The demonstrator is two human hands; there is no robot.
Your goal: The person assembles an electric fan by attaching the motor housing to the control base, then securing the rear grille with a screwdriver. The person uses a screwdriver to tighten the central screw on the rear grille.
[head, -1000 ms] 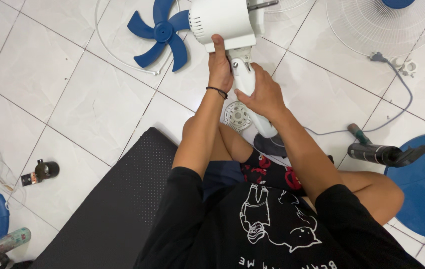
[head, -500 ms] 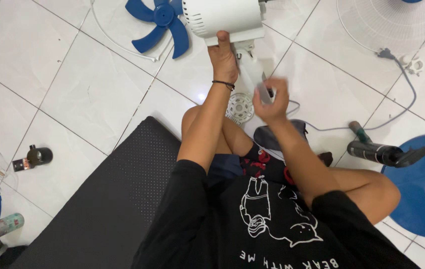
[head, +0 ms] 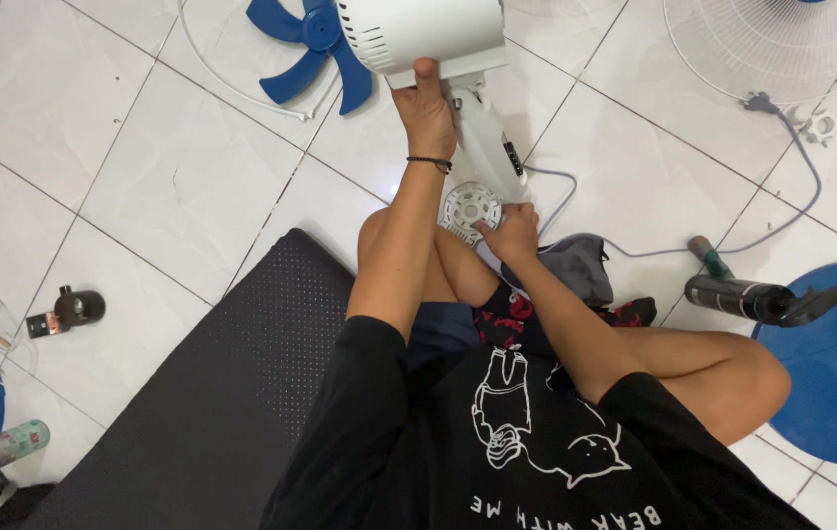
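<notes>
My left hand (head: 426, 110) grips the white fan motor housing (head: 428, 34) from below, thumb pressed on its rear shell, a black band at the wrist. The white fan neck (head: 485, 137) with its dark switch buttons slants down from the housing toward my knees. My right hand (head: 510, 234) is closed at the lower end of that neck, one finger touching a round white slotted disc (head: 465, 206) on the floor. I sit cross-legged on a black mat (head: 222, 393).
A blue fan blade (head: 305, 44) lies beside the housing. A white wire grille (head: 772, 49) and grey cable (head: 782, 211) are at top right. A black tube (head: 757, 299) rests by a blue round base (head: 831, 373). A small black part (head: 70, 309) sits left; grey cloth (head: 575, 265) by my knee.
My right hand has slid down from the middle of the fan neck to its lower end by the disc. The housing has tipped a little to the left; the left hand keeps its grip.
</notes>
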